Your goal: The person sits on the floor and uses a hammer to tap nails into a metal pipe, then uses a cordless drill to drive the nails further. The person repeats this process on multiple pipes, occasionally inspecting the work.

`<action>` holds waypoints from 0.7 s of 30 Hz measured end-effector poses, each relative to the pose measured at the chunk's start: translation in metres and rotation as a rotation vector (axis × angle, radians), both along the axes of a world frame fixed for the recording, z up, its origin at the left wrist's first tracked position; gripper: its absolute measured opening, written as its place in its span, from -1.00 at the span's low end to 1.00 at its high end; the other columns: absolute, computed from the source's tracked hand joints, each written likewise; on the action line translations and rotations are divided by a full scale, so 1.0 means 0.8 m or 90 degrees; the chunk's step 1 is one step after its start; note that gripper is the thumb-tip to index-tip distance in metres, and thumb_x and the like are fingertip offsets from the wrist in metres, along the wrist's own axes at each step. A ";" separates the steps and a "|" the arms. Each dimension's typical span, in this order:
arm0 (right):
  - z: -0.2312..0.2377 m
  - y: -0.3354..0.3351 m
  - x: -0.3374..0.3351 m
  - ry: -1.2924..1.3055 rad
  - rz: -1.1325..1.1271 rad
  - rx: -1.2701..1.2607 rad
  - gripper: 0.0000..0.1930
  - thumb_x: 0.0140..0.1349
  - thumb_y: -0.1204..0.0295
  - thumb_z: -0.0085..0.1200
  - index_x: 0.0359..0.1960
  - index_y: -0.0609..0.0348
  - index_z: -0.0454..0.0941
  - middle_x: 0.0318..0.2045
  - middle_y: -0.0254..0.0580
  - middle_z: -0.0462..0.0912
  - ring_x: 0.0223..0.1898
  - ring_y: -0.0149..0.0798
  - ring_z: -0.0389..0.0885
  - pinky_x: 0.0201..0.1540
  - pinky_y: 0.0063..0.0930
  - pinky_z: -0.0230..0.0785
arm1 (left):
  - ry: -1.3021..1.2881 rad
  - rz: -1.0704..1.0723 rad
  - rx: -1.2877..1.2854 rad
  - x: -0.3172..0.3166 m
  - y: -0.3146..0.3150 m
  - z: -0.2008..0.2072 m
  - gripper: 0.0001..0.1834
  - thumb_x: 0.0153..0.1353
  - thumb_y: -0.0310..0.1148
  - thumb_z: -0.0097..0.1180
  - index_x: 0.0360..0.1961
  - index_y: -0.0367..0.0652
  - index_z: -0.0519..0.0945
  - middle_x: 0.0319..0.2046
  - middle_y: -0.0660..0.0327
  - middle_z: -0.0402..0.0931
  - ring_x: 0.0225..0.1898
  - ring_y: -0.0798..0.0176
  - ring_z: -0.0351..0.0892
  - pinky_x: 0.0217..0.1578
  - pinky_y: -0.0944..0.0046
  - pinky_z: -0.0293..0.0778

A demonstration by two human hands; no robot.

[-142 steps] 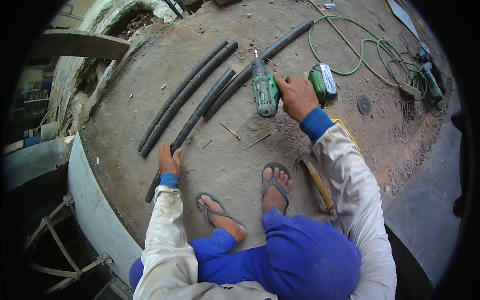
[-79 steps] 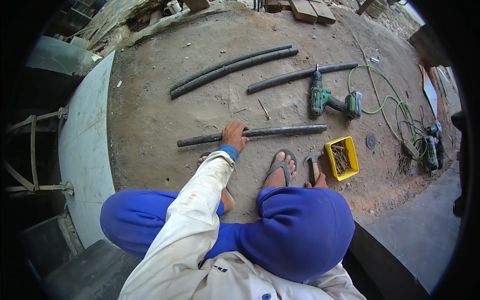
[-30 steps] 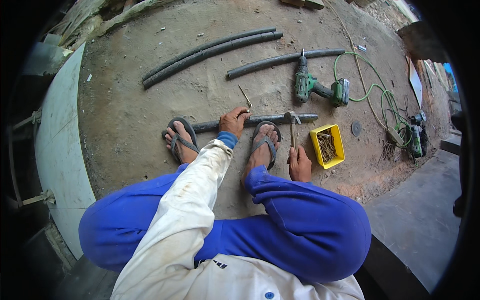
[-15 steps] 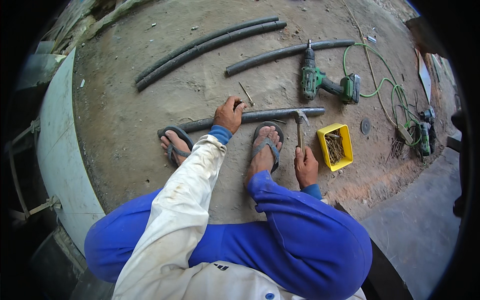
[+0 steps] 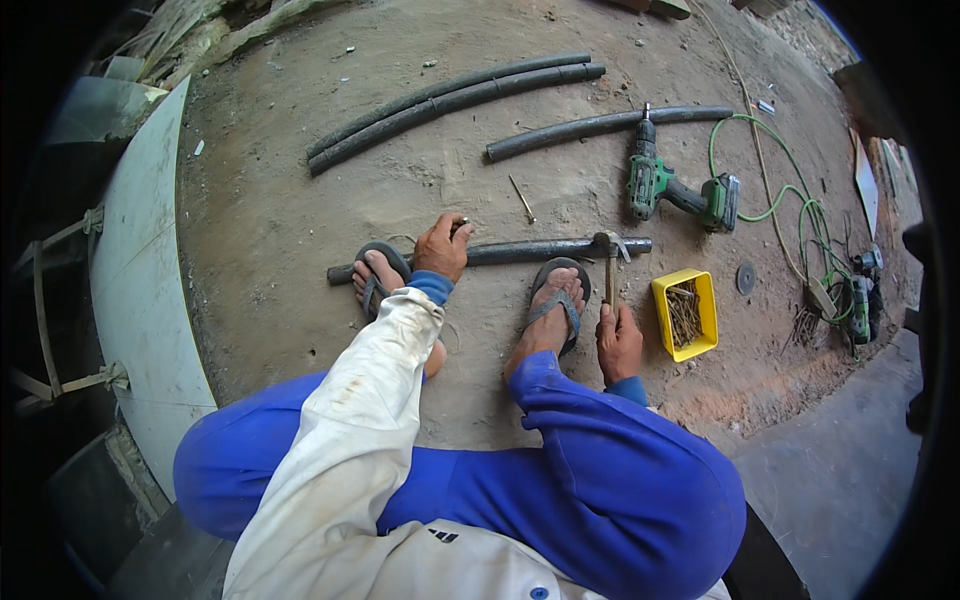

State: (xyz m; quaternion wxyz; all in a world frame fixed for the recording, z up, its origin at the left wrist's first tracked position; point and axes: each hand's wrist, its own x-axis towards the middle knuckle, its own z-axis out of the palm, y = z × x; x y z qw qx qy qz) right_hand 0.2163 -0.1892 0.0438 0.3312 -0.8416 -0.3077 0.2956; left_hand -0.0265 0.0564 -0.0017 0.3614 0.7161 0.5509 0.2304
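A dark pipe [image 5: 530, 252] lies across the ground in front of me, with my left sandalled foot [image 5: 380, 270] over its left part. My left hand [image 5: 441, 246] is above the pipe beside that foot, finger and thumb pinched on a small metal piece [image 5: 464, 221], mostly hidden. My right hand [image 5: 619, 338] is wrapped round the handle of a claw hammer [image 5: 612, 275]. The hammer's head is at the pipe's right end; whether they touch I cannot tell. Beyond the pipe, a long nail [image 5: 522, 200] lies on the dirt.
Right of the hammer stands a yellow box [image 5: 712, 310] of nails. A green cordless drill [image 5: 650, 183] lies farther off, by another pipe [image 5: 590, 127]. Two more pipes [image 5: 450, 100] lie beyond. At right are a grey disc [image 5: 746, 279], a green cord [image 5: 800, 200] and a green power tool [image 5: 860, 310].
The view has shifted, so most things sit lower and farther right. Against the ground, my left hand has moved left along the pipe, away from the loose nail. My right hand keeps the hammer.
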 end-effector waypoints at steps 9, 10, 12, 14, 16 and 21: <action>0.026 -0.002 -0.003 0.011 -0.055 0.010 -0.62 0.62 0.11 -0.01 -0.18 0.21 0.56 -0.56 -0.10 0.62 -0.50 -0.15 0.66 -0.40 -0.18 0.43 | -0.135 -0.016 -0.082 0.047 -0.031 0.010 -0.74 0.37 -0.23 0.35 -0.06 -0.17 0.74 -0.27 0.01 0.79 -0.19 0.04 0.83 -0.18 0.10 0.65; 0.026 -0.002 -0.003 -0.021 -0.026 0.018 -0.62 0.62 0.11 0.00 -0.17 0.21 0.56 -0.56 -0.08 0.62 -0.50 -0.12 0.66 -0.40 -0.18 0.43 | -0.140 -0.007 -0.092 0.047 -0.031 0.006 -0.75 0.37 -0.24 0.35 -0.06 -0.16 0.74 -0.28 0.02 0.79 -0.19 0.06 0.83 -0.19 0.11 0.65; 0.025 -0.001 -0.003 -0.030 -0.018 -0.052 -0.63 0.62 0.11 0.00 -0.15 0.21 0.56 -0.57 -0.05 0.62 -0.51 -0.07 0.66 -0.40 -0.16 0.43 | -0.174 -0.022 -0.108 0.045 -0.030 0.001 -0.77 0.40 -0.28 0.31 -0.05 -0.20 0.73 -0.20 0.09 0.83 -0.13 0.16 0.84 -0.12 0.19 0.67; 0.025 -0.001 0.001 -0.038 0.000 -0.016 -0.62 0.63 0.09 -0.04 -0.14 0.20 0.54 -0.54 0.05 0.63 -0.47 0.14 0.67 -0.38 -0.06 0.44 | -0.173 -0.027 -0.129 0.043 -0.027 0.000 -0.77 0.42 -0.30 0.28 -0.05 -0.23 0.72 -0.15 0.13 0.84 -0.11 0.20 0.84 -0.08 0.22 0.67; 0.026 -0.004 0.003 -0.014 -0.021 0.001 -0.60 0.63 0.08 -0.06 -0.14 0.20 0.54 -0.52 0.13 0.64 -0.41 0.28 0.68 -0.35 0.02 0.45 | -0.150 -0.020 -0.140 0.039 -0.028 0.003 -0.77 0.42 -0.30 0.28 -0.05 -0.24 0.71 -0.15 0.13 0.84 -0.11 0.20 0.84 -0.08 0.22 0.66; 0.015 -0.002 0.001 -0.119 0.006 -0.058 -0.59 0.63 0.06 -0.07 -0.12 0.19 0.55 -0.47 0.20 0.66 -0.33 0.35 0.70 -0.30 0.11 0.45 | -0.148 -0.018 -0.129 0.033 -0.038 0.014 -0.73 0.36 -0.23 0.34 -0.02 -0.15 0.74 -0.22 0.04 0.80 -0.20 0.04 0.81 -0.09 0.10 0.65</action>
